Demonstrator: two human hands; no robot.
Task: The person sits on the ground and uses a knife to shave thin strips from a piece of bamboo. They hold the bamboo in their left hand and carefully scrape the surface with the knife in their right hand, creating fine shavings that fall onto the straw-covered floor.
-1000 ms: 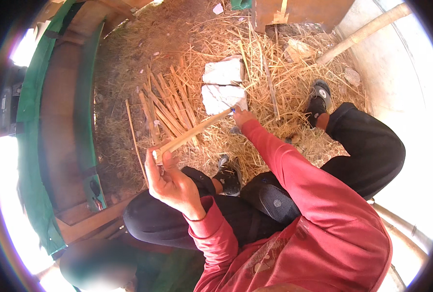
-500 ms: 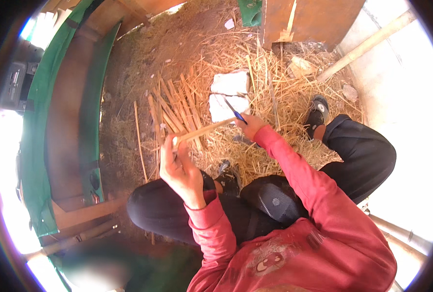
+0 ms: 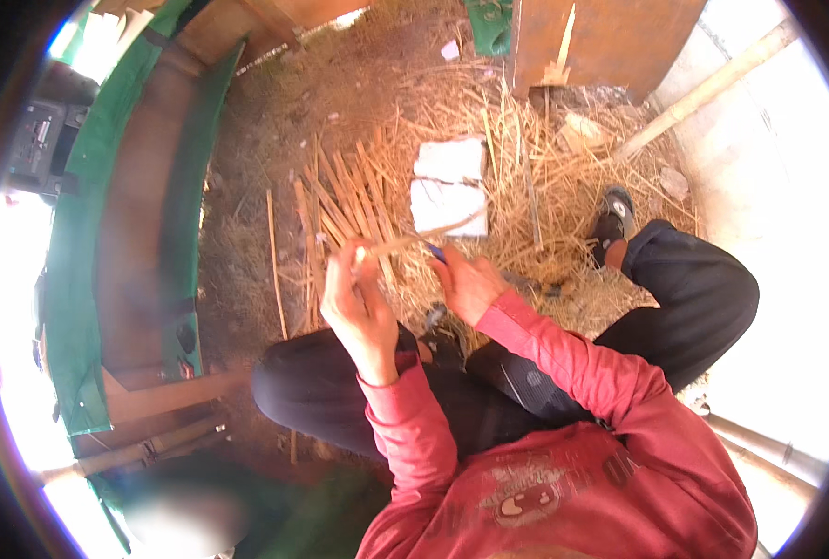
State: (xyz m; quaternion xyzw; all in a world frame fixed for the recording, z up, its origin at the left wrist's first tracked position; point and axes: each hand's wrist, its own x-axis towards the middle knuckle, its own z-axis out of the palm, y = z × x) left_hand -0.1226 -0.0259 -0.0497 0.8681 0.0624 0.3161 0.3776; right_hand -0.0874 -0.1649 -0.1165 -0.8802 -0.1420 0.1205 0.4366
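Observation:
My left hand (image 3: 360, 315) pinches one end of a thin bamboo strip (image 3: 392, 247), held roughly level above the straw. A knife with a blue handle (image 3: 436, 252) is gripped in my right hand (image 3: 473, 291), close to my left. Its blade lies at the strip, though the exact contact is too small to make out. Past the knife, the strip's far part runs in front of two white blocks (image 3: 449, 207) on the ground. Left of the blocks lies a pile of split bamboo strips (image 3: 357, 197).
Loose straw and shavings (image 3: 517, 186) cover the ground around the blocks. My bent legs frame the work spot. A green-edged wooden frame (image 3: 144, 224) stands at left, a brown board (image 3: 605, 47) at the back, and a pole (image 3: 703, 88) leans by the pale right wall.
My right hand has come nearer to me and leftward with the knife, closing the gap to my left hand. My left hand keeps its pinch on the strip. The view has shifted slightly.

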